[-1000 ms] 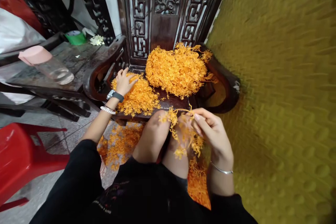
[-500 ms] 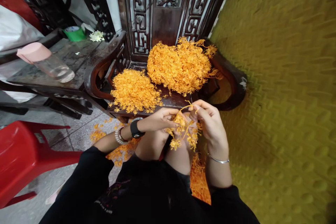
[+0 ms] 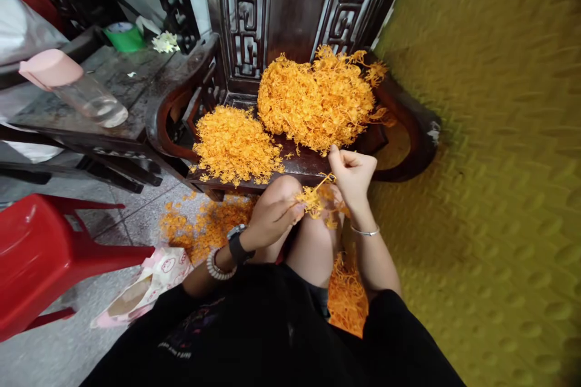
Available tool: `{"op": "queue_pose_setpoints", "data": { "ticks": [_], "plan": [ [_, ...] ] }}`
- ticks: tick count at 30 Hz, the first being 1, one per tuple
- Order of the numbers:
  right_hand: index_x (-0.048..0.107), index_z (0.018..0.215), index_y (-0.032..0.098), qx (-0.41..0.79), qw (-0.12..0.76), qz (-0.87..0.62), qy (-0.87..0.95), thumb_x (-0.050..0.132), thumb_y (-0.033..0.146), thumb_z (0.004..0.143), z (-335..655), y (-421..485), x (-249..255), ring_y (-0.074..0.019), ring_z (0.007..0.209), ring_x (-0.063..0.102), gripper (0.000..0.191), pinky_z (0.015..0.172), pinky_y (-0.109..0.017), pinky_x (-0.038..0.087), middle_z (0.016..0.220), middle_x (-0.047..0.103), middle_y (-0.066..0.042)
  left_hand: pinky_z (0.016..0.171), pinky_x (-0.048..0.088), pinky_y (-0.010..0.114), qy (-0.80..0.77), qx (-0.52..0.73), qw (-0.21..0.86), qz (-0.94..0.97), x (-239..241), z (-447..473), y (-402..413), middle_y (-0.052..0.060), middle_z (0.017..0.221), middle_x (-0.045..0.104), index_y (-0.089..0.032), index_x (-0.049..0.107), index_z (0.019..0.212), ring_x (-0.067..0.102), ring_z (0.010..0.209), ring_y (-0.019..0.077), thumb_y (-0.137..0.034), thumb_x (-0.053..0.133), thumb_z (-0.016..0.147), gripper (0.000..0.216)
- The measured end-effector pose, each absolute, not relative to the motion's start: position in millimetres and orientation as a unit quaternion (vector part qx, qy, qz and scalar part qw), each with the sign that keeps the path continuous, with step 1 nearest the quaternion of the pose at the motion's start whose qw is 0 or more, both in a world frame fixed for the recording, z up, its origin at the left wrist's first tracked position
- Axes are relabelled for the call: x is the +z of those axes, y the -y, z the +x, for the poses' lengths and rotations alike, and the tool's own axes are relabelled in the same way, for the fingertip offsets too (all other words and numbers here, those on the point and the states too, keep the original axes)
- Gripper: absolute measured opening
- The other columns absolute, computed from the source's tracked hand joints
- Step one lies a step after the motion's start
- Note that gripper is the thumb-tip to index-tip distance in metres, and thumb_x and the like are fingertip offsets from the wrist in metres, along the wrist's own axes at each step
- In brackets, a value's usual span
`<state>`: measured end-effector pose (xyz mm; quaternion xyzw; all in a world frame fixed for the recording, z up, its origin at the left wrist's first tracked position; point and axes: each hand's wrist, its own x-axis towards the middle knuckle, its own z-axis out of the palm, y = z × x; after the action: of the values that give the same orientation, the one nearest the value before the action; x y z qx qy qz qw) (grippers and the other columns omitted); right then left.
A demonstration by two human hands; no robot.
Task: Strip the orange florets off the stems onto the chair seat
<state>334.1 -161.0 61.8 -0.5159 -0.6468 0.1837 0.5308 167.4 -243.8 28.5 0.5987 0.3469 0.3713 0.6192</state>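
Note:
My left hand (image 3: pixel 278 222) is above my knees, its fingers and thumb pinching an orange artificial flower sprig (image 3: pixel 312 199). A thin stem of the sprig sticks up and to the right, close to my right hand (image 3: pixel 354 174). That hand is curled shut, with the thumb side up near the front of the chair seat; whatever its fingers hold is hidden. Beyond my hands, a small heap of loose orange blossoms (image 3: pixel 236 144) lies on the seat at left. A bigger heap of orange flower sprigs (image 3: pixel 318 103) is piled behind it, to the right.
The dark carved chair (image 3: pixel 297 30) stands in front of me. At left are a side table (image 3: pixel 140 87) with a pink-lidded bottle (image 3: pixel 75 84) and green tape (image 3: pixel 123 36), and a red stool (image 3: pixel 36 260). Fallen blossoms (image 3: pixel 209 224) and a pink-white bag (image 3: pixel 149 281) lie on the floor. Orange stems (image 3: pixel 347 296) gather beside my leg.
My right hand has moved up and away from the sprig and turned, its fingers now curled. My left hand has lowered slightly to the left, still holding the sprig. The view has shifted.

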Motion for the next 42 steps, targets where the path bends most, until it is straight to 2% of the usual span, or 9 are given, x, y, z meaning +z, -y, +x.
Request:
{"op": "queue_pose_setpoints", "data": {
  "ticks": [6,11,15,20,23,27,34,37,42],
  "plan": [
    [0.021,0.045,0.018,0.061,0.570,-0.483,0.662,0.051,0.026,0.086,318.7,150.0,66.5,-0.0054,0.044,0.016,0.052,0.049,-0.028,0.015,0.049,0.016,0.004,0.043,0.017,0.022,-0.364,0.407,0.666,0.508,30.1,169.5,257.6,-0.004,0.056,0.028,-0.017,0.038,0.061,0.020,0.046,0.0053,-0.058,0.033,0.090,0.051],
    [0.023,0.045,0.019,0.106,0.583,-0.492,0.638,0.052,0.033,0.087,310.9,149.3,75.7,-0.0059,0.045,0.017,0.053,0.048,-0.028,0.015,0.048,0.018,0.004,0.042,0.015,0.023,-0.395,0.415,0.652,0.496,35.2,166.9,260.2,-0.005,0.051,0.023,-0.018,0.036,0.058,0.020,0.043,0.0060,-0.061,0.032,0.089,0.054],
    [0.029,0.046,0.018,0.296,0.439,-0.468,0.707,0.054,0.043,0.086,319.6,153.1,80.8,-0.0058,0.045,0.022,0.053,0.045,-0.025,0.017,0.046,0.024,0.005,0.045,0.023,0.023,-0.436,0.465,0.585,0.502,34.7,156.9,255.6,-0.005,0.056,0.028,-0.018,0.038,0.066,0.027,0.047,0.0077,-0.057,0.034,0.091,0.046],
    [0.057,0.069,0.016,0.375,0.275,-0.430,0.774,0.056,0.043,0.086,334.5,178.9,86.9,-0.0089,0.053,0.047,0.031,0.052,-0.023,0.037,0.059,0.053,0.002,0.072,0.040,0.026,-0.513,0.491,0.385,0.590,38.3,130.3,242.5,0.000,0.077,0.047,-0.019,0.044,0.084,0.048,0.075,0.0130,-0.041,0.049,0.089,0.023],
    [0.061,0.095,0.018,0.293,0.360,-0.438,0.770,0.061,0.038,0.084,331.2,194.2,96.1,-0.0162,0.084,0.061,0.022,0.077,-0.028,0.048,0.093,0.065,-0.005,0.081,0.042,0.030,-0.502,0.466,0.329,0.650,48.6,121.9,234.8,0.002,0.085,0.049,-0.020,0.042,0.088,0.051,0.084,0.0155,-0.036,0.050,0.088,0.018],
    [0.053,0.120,0.021,0.241,0.425,-0.367,0.791,0.060,0.033,0.084,312.9,195.3,111.2,-0.0215,0.118,0.051,0.038,0.099,-0.035,0.041,0.128,0.055,-0.009,0.085,0.041,0.034,-0.467,0.421,0.245,0.738,71.0,125.3,218.7,0.004,0.090,0.049,-0.019,0.043,0.092,0.050,0.089,0.0178,-0.029,0.050,0.088,0.012],
    [0.064,0.087,0.017,0.257,0.401,-0.385,0.791,0.047,0.039,0.091,293.6,147.1,107.5,-0.0131,0.062,0.053,0.028,0.059,-0.026,0.040,0.073,0.062,-0.002,0.083,0.047,0.031,-0.365,0.600,0.423,0.573,79.1,156.1,168.5,0.007,0.102,0.055,-0.021,0.043,0.110,0.057,0.092,0.0159,-0.027,0.050,0.087,0.025],
    [0.064,0.089,0.019,0.158,0.476,-0.400,0.767,0.051,0.035,0.089,295.5,125.7,102.1,-0.0175,0.074,0.057,0.021,0.070,-0.030,0.043,0.084,0.065,-0.006,0.072,0.047,0.027,-0.350,0.690,0.453,0.442,77.7,171.3,141.1,0.006,0.101,0.055,-0.022,0.044,0.110,0.057,0.080,0.0126,-0.039,0.036,0.093,0.025],
    [0.063,0.091,0.019,0.127,0.526,-0.419,0.729,0.050,0.027,0.086,299.9,107.9,78.4,-0.0199,0.082,0.057,0.015,0.077,-0.032,0.043,0.090,0.063,-0.008,0.070,0.039,0.026,-0.417,0.607,0.271,0.620,74.4,185.1,103.4,0.004,0.082,0.057,-0.019,0.052,0.084,0.054,0.077,0.0156,-0.050,0.049,0.087,0.032]
  ]
}}
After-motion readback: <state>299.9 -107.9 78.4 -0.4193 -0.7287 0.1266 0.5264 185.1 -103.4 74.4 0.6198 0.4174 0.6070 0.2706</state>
